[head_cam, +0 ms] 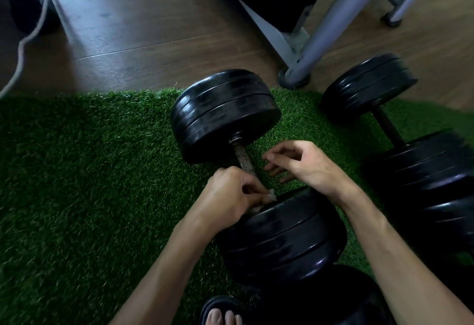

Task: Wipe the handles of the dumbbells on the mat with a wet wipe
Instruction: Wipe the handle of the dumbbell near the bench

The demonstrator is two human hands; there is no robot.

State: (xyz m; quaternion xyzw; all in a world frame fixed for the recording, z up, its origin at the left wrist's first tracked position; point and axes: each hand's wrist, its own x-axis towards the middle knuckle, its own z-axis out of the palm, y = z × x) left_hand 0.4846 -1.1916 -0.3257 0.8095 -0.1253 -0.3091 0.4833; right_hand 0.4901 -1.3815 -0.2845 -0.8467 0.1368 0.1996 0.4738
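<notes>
A black dumbbell lies on the green turf mat [89, 170], its far plates [223, 114] and near plates [282, 235] joined by a rusty handle [242, 156]. My left hand [230, 196] grips the near end of that handle, with a bit of white wet wipe [270, 194] showing between its fingers. My right hand [297, 163] hovers just right of the handle with loosely curled fingers, holding nothing. A second black dumbbell [389, 124] lies to the right, partly off the mat.
Grey metal legs of a frame [331, 27] stand on the wooden floor [154, 42] behind the mat. A white cord [23, 50] hangs at the far left. My foot in a black sandal [225, 314] rests at the bottom edge.
</notes>
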